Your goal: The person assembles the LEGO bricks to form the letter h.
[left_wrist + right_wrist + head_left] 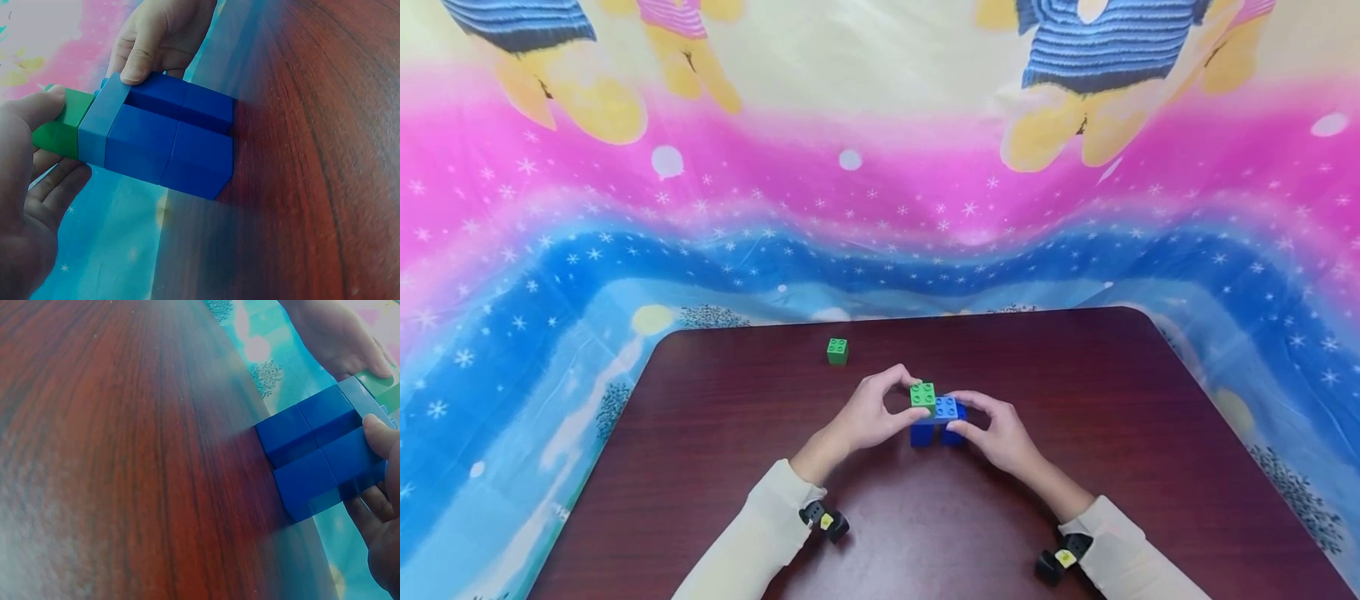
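Two columns of stacked dark blue toy bricks (pixel 144 137) stand side by side on the table, bridged on top by a lighter blue brick (pixel 946 407). A green brick (pixel 922 394) sits on the left end of that bridge. My left hand (pixel 870 410) pinches the green brick between thumb and fingers. On the other side, my right hand (pixel 1000 431) grips the upper right of the structure, its thumb (pixel 378 434) lying along the light blue brick and the dark blue one beneath. A narrow gap shows between the columns in both wrist views.
Another green brick (pixel 837 352) lies toward the back of the dark wooden table (pixel 715 450), left of the hands. A patterned cloth (pixel 850 225) hangs behind and around the table. Each sleeve cuff carries a small black camera (pixel 825 521).
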A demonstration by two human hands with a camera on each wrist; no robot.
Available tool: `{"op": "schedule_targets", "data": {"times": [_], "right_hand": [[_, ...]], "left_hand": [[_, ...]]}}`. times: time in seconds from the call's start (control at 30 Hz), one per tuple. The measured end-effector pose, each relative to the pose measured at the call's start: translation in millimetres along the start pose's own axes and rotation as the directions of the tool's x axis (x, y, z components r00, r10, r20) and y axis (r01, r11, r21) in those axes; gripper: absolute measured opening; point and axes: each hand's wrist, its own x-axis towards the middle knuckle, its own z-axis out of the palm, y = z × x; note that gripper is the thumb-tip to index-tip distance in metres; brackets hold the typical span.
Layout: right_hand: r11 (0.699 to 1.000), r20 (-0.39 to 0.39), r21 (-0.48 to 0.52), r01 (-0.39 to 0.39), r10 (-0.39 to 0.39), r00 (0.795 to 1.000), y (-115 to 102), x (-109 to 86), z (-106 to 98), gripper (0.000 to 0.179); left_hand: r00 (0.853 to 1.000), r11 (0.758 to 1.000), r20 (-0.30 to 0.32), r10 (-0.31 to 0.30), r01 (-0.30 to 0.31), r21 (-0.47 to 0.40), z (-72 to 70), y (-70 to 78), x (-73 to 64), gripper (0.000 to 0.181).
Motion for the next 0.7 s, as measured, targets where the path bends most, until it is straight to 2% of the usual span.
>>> {"op": "schedule_targets", "data": {"times": [0.17, 0.4, 0.63, 0.7], "right_hand": [[1.0, 0.006, 0.003, 0.006, -0.006, 1.0, 1, 0.2, -1, 0.04], [1.0, -0.002, 0.003, 0.006, -0.006, 1.0, 0, 1.3, -1, 0.039], [0.999, -0.013, -0.019, 0.033, -0.033, 0.999, 39, 1.9, 5, 0.041], [0.999, -0.015, -0.011, 0.046, -0.046, 0.999, 40, 1.6, 5, 0.04]], "left_hand": [[0.999, 0.999, -0.006, 0.032, -0.032, 0.01, 1.8, -1.8, -0.4, 0.027], [0.999, 0.996, 0.017, 0.045, -0.046, 0.081, -2.0, 0.5, 2.3, 0.028], [1.0, 0.998, -0.005, 0.028, -0.028, 0.051, 1.9, 0.4, -1.1, 0.029], [1.0, 0.999, -0.021, 0.021, -0.02, 0.038, 4.0, -0.3, -2.6, 0.031]]}}
